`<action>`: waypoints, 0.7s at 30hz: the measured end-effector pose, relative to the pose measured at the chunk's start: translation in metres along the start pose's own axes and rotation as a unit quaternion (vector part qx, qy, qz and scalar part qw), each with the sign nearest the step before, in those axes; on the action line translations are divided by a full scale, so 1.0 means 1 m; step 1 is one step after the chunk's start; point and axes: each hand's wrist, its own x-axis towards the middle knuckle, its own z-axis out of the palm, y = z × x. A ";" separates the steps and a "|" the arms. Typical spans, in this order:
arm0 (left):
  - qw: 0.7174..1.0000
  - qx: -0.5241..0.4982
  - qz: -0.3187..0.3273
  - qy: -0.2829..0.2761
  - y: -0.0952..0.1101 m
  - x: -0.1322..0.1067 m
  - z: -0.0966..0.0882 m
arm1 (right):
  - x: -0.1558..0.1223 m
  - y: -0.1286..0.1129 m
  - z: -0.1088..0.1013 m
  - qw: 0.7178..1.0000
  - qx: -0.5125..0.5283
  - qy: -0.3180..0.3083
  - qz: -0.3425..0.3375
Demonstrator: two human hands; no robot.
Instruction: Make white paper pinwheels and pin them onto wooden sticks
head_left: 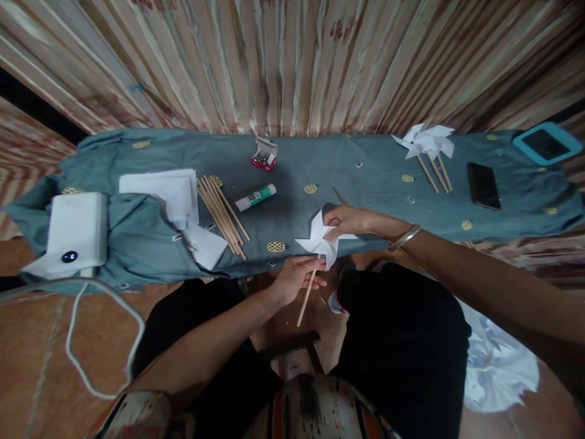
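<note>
My left hand (296, 277) is closed around a thin wooden stick (306, 299) that slants down toward my lap. At the stick's top sits a white paper pinwheel (316, 240), at the near edge of the blue-grey cloth (320, 158). My right hand (350, 221) pinches one of the pinwheel's folded blades from above right; a metal bangle circles that wrist. Both hands hold the pinwheel just over the cloth's edge, above my black-clad knees.
On the cloth lie a bundle of wooden sticks (223, 214), a glue stick (256, 197), a small red box (264, 157), white paper sheets (167, 189), finished pinwheels (427, 143), a black phone (483, 185) and a teal-framed tablet (546, 143). A white device (73, 235) with cable sits left.
</note>
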 end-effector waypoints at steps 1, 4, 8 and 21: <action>1.000 -0.004 0.000 -0.003 0.000 0.000 0.000 | 0.000 0.000 0.000 1.000 -0.001 -0.001 0.002; 1.000 -0.013 -0.003 -0.013 -0.002 0.002 -0.001 | 0.000 0.002 -0.001 1.000 0.001 -0.007 0.007; 1.000 -0.020 -0.010 -0.015 -0.003 0.002 -0.002 | 0.000 0.002 -0.001 1.000 0.006 -0.016 0.011; 1.000 -0.023 -0.008 -0.012 -0.004 0.003 0.000 | 0.004 0.004 -0.001 0.999 -0.039 0.006 0.018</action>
